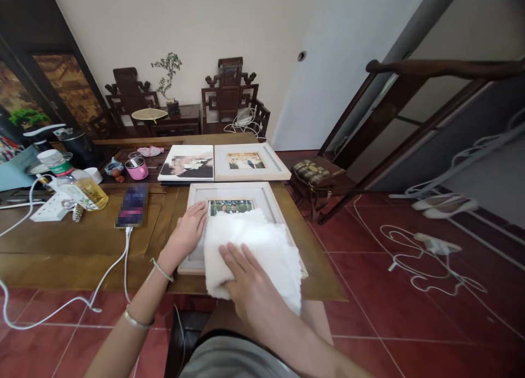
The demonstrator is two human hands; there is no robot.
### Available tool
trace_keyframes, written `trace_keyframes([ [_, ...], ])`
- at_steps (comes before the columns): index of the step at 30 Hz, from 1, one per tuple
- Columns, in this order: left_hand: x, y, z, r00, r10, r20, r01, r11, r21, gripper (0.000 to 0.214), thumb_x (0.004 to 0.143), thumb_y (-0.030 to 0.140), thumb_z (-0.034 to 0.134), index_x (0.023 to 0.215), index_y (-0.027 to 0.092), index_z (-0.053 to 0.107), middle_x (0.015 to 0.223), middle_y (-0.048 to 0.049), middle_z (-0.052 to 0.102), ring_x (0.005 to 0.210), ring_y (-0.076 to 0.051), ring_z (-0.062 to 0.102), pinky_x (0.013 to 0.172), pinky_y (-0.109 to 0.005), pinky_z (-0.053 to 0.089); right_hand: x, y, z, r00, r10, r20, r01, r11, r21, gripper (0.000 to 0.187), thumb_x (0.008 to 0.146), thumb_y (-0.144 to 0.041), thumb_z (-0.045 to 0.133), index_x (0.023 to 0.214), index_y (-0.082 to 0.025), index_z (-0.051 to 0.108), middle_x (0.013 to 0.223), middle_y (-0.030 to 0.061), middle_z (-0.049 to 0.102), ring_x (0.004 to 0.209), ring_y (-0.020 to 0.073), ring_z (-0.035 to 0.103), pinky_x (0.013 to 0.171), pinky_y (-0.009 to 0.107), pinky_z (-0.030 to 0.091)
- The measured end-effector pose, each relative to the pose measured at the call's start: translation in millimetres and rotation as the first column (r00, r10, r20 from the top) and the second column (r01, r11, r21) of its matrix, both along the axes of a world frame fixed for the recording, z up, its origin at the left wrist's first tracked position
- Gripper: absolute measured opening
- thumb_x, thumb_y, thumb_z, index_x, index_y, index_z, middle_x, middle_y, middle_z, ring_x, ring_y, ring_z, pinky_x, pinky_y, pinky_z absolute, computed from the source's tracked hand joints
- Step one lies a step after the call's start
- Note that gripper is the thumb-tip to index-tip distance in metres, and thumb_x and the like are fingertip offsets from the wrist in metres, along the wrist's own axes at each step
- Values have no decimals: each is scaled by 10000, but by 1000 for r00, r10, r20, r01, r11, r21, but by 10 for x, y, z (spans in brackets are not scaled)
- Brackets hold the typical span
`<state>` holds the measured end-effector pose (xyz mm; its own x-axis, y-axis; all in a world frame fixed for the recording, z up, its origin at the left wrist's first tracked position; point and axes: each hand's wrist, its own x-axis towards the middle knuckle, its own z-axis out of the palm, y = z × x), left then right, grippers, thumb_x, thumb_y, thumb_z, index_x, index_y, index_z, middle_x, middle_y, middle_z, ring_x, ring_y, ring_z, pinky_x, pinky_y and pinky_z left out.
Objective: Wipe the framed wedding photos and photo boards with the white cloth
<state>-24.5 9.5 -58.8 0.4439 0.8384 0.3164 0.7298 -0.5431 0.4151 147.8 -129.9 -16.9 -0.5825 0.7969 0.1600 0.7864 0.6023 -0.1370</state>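
A light wooden picture frame (pixel 229 192) with a small photo lies flat at the near edge of the wooden table (pixel 82 241). A white fluffy cloth (pixel 262 241) covers most of its lower half. My right hand (pixel 246 282) rests flat on the cloth with the fingers stretched out. My left hand (pixel 189 229) lies open on the frame's left side, fingers flat against it. Bracelets circle my left wrist.
Two more pictures lie further back: a canvas print (pixel 187 163) and a framed photo (pixel 251 162). A phone (pixel 132 205) on a white cable, a bottle (pixel 80 187), a pink cup (pixel 136 169) and a power strip (pixel 51 209) sit left. Cables trail over the red tile floor (pixel 426 257).
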Motion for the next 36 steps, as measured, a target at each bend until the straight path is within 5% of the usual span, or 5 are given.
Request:
trace_keyframes([
  [8,4,-21,1,1000,-5,15,5,1000,-5,356,959,210,373,1261,153,553,1393,-118,500,1328,-223,419,1101,-463,360,844,10,-41,971,-218,-102,226,972,71,429,599,70,388,795,-135,710,1400,152,493,1323,290,420,1047,484,430],
  [13,-4,-16,-10,1000,-4,25,5,1000,-5,346,962,216,378,1244,164,572,1379,-115,515,1318,-228,434,1097,-473,365,977,606,120,927,-374,-27,372,908,194,370,708,44,416,930,-80,684,1490,187,351,1351,342,362,1043,491,418],
  [19,-13,-8,-4,1000,7,17,-7,1000,-6,358,964,234,376,1261,162,563,1381,-107,516,1321,-230,432,1092,-472,376,701,1336,146,947,-214,238,180,971,159,412,753,62,441,1058,-73,683,1456,195,407,1365,368,322,1076,553,308],
  [30,33,-45,30,999,23,33,-23,1000,1,345,951,200,388,1233,170,585,1376,-101,524,1305,-221,451,1106,-478,353,537,-50,512,978,10,208,52,955,-292,458,648,33,526,1027,-140,717,1408,183,470,1303,371,425,1027,513,407],
  [36,24,-40,25,1000,7,5,-7,1000,-9,351,960,208,376,1242,145,574,1387,-116,509,1322,-224,428,1107,-465,352,373,97,359,980,-71,185,120,955,-270,456,682,10,496,1070,-118,700,1441,197,421,1348,385,345,1061,550,345],
])
